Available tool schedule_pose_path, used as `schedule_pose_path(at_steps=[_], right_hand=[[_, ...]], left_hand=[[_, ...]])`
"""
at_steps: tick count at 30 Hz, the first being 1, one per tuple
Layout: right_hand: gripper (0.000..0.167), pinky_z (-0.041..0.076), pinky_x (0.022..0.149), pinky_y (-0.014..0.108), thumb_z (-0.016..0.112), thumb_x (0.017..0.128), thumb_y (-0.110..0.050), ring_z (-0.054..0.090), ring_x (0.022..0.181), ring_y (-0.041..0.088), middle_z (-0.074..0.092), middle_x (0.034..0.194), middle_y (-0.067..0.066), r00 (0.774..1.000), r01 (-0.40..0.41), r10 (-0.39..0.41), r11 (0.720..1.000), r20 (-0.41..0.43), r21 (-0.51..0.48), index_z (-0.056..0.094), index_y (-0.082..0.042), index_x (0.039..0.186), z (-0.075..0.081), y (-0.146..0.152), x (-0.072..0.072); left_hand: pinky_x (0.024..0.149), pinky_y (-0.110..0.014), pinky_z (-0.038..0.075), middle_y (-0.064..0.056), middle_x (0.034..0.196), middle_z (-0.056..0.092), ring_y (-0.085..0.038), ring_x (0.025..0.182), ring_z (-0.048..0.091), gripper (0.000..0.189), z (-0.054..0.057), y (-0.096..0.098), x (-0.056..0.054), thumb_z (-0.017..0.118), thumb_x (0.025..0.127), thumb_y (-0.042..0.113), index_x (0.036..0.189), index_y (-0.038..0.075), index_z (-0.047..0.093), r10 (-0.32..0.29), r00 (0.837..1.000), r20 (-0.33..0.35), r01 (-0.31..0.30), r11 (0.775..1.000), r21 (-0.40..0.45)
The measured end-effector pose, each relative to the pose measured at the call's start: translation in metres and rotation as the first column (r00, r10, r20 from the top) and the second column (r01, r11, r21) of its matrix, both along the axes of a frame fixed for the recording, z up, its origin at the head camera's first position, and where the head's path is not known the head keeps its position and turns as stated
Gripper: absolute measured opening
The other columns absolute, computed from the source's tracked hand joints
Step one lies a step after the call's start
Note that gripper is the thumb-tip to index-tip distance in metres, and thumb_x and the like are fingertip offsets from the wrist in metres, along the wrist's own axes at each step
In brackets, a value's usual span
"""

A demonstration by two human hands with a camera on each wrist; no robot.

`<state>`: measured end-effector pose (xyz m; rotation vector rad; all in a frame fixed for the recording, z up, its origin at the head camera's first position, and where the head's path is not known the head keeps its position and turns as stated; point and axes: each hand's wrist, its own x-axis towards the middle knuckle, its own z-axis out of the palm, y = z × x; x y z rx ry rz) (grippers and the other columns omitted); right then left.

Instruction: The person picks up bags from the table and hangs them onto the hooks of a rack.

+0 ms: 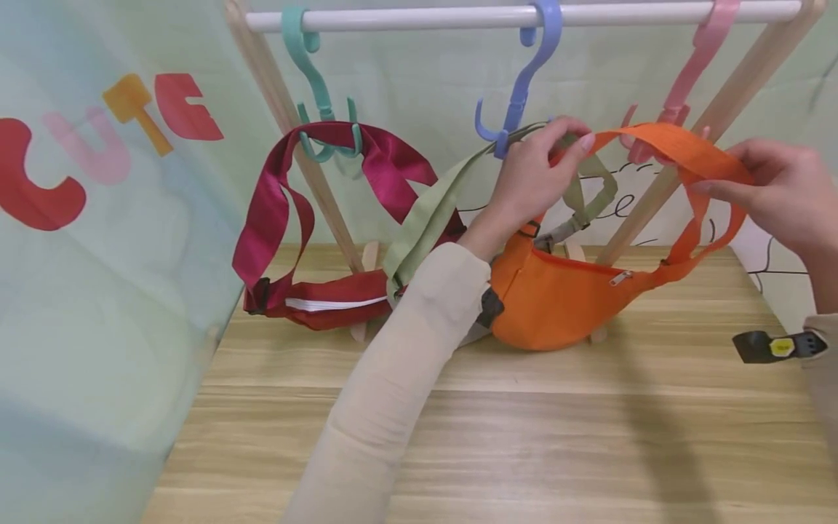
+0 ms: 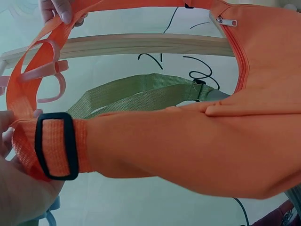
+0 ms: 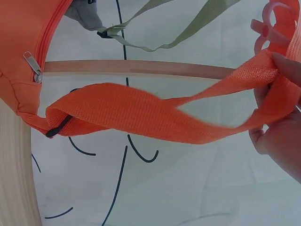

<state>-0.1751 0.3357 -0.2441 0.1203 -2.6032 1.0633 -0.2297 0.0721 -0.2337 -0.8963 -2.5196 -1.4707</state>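
Note:
An orange waist bag (image 1: 563,302) is held up by its strap (image 1: 668,138), with its body low, close over the wooden tabletop. My left hand (image 1: 540,171) grips the strap's left side, beside a black slider buckle (image 2: 56,146). On the other side, my right hand (image 1: 782,193) pinches the strap between thumb and fingers. Between both hands, the strap's upper loop overlaps the pink hook (image 1: 674,113) in the head view. A silver zipper pull (image 3: 33,66) shows at one end of the bag's opening.
From a white rail (image 1: 419,17) on a wooden stand also hang a teal hook (image 1: 317,80), carrying a dark red waist bag (image 1: 340,295), and a blue hook (image 1: 520,80), with a green-strapped bag (image 1: 428,211) at it. The wooden tabletop (image 1: 511,437) extends in front.

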Motion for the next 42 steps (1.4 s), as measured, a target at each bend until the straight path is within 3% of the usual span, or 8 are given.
schedule_pose_path(at_steps=[8,12,14,19,21,29,35,42], right_hand=[[0.019,0.035,0.070,0.010,0.059,0.087,-0.001,0.053,0.074,0.001,0.061,0.079,-0.020,0.997,-0.065,0.056,0.980,-0.050,-0.188,0.063,-0.017,0.095,-0.002,0.005,0.005],[0.021,0.038,0.072,0.007,0.055,0.088,0.001,0.055,0.072,0.001,0.064,0.078,-0.016,0.994,-0.084,0.060,0.949,-0.087,-0.305,0.065,-0.016,0.096,0.003,0.008,0.005],[0.019,0.040,0.072,0.008,0.054,0.088,0.002,0.055,0.069,0.004,0.064,0.076,-0.011,0.989,-0.127,0.087,0.910,-0.118,-0.396,0.066,-0.011,0.095,0.006,0.009,0.005],[0.013,0.043,0.071,0.009,0.054,0.087,0.003,0.053,0.066,0.014,0.064,0.073,0.003,0.961,-0.276,0.205,0.746,-0.186,-0.607,0.065,0.000,0.092,0.013,0.011,0.002],[0.011,0.044,0.070,0.009,0.055,0.087,-0.001,0.053,0.065,0.015,0.063,0.072,0.005,0.960,-0.280,0.212,0.711,-0.183,-0.645,0.065,0.000,0.091,0.015,0.012,0.001],[0.017,0.039,0.070,0.009,0.060,0.084,-0.025,0.050,0.068,0.010,0.058,0.076,-0.003,0.999,0.008,-0.023,0.855,-0.023,-0.519,0.062,-0.012,0.094,0.030,0.010,-0.007],[0.020,0.037,0.052,0.011,0.065,0.079,-0.033,0.045,0.058,0.007,0.055,0.069,-0.007,0.987,0.154,-0.156,0.856,0.039,-0.494,0.059,-0.019,0.093,0.040,0.003,-0.010],[0.024,0.040,0.050,0.008,0.065,0.076,-0.038,0.047,0.055,0.004,0.056,0.070,-0.011,0.972,0.234,-0.218,0.856,0.087,-0.460,0.054,-0.023,0.091,0.037,-0.002,-0.015]], left_hand=[[0.058,-0.022,0.033,-0.001,0.067,0.044,-0.012,0.062,0.043,0.027,0.003,0.000,0.002,0.047,0.095,0.031,0.118,0.019,0.055,0.013,1.000,0.003,-0.013,1.000,-0.010],[0.057,-0.022,0.033,-0.001,0.066,0.043,-0.012,0.061,0.043,0.028,0.004,0.000,0.003,0.046,0.096,0.032,0.119,0.019,0.055,0.013,1.000,0.003,-0.013,1.000,-0.020],[0.056,-0.022,0.033,-0.001,0.066,0.044,-0.012,0.060,0.043,0.028,0.005,0.000,0.003,0.046,0.096,0.032,0.119,0.020,0.055,0.012,1.000,0.009,-0.012,1.000,-0.018],[0.053,-0.023,0.034,-0.002,0.065,0.046,-0.013,0.058,0.044,0.028,0.009,0.000,0.003,0.046,0.096,0.032,0.120,0.020,0.054,0.024,1.000,0.015,-0.024,1.000,-0.018],[0.053,-0.023,0.035,-0.002,0.065,0.047,-0.013,0.058,0.045,0.028,0.010,-0.001,0.003,0.046,0.095,0.031,0.120,0.020,0.054,0.028,0.999,0.024,-0.027,0.999,-0.019],[0.052,-0.023,0.033,-0.002,0.063,0.043,-0.014,0.056,0.043,0.027,0.012,-0.003,0.002,0.047,0.095,0.031,0.119,0.019,0.055,0.024,0.999,0.022,-0.024,1.000,-0.010],[0.052,-0.023,0.033,-0.002,0.063,0.047,-0.014,0.055,0.043,0.026,0.013,-0.002,0.002,0.047,0.095,0.032,0.117,0.019,0.055,0.021,0.999,0.025,-0.021,1.000,-0.005],[0.052,-0.023,0.033,-0.002,0.062,0.043,-0.014,0.055,0.042,0.026,0.011,-0.002,0.001,0.048,0.095,0.032,0.117,0.019,0.054,0.031,0.999,0.014,-0.030,0.999,-0.024]])
